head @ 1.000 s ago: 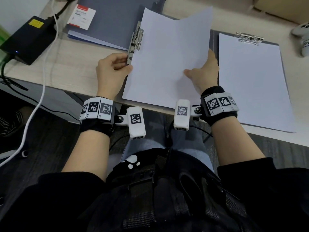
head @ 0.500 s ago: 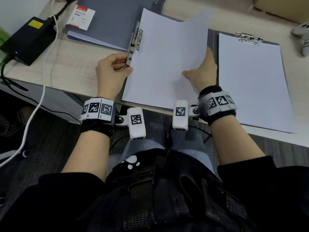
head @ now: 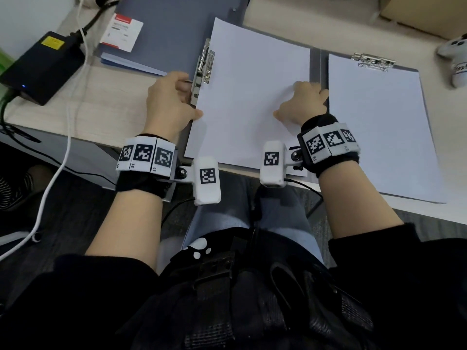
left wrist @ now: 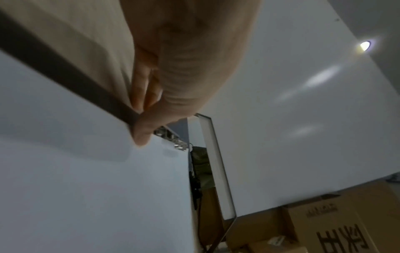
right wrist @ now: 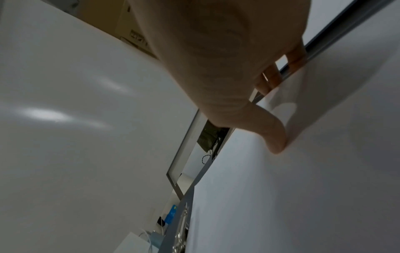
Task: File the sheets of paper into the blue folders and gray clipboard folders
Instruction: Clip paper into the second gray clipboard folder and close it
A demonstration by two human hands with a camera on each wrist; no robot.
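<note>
A gray clipboard folder (head: 316,72) lies open on the desk. A white sheet (head: 252,97) lies nearly flat on its left half, its left edge by the metal side clip (head: 205,66). My left hand (head: 177,99) grips the folder's left edge at that clip, thumb (left wrist: 140,137) on the sheet (left wrist: 86,188). My right hand (head: 303,102) pinches the sheet's right edge near the spine, thumb (right wrist: 277,142) on top and fingers (right wrist: 275,77) curled under. The right half holds another sheet (head: 379,127) under its top clip (head: 374,62). A blue folder (head: 171,26) lies behind.
A black power adapter (head: 40,66) and a white cable (head: 68,127) sit at the desk's left. A white game controller (head: 454,61) and a cardboard box (head: 424,16) are at the far right. The desk's front edge runs just under my wrists.
The sheet, held up and curved before, has come down almost flat onto the folder's left half. My right hand lowered with it; my left hand stayed at the clip.
</note>
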